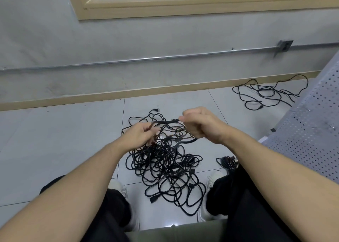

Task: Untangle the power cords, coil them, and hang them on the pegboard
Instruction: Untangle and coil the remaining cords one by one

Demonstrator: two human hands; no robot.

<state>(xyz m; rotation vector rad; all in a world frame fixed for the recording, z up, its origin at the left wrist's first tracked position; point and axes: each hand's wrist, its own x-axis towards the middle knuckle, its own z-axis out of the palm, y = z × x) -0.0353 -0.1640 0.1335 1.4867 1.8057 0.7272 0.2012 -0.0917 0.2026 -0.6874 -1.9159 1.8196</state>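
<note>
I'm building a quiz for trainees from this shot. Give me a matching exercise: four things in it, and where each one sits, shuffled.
Things:
1. big cord tangle
2. loose cords
3. small bundle
4. wall socket

Places:
A. on the grey wall, at the conduit's right end
B. on the floor between the shoes
C. by the right knee
D. on the floor near the baseboard, far right

Pairs: 1-B, 2-D, 3-C, 4-A

— What is the seated person wearing?
— Bare forearms [78, 183], no sleeves in view; black trousers [244, 201], white trainers [211, 185] and the hem of an olive-green shirt [174, 232]
</note>
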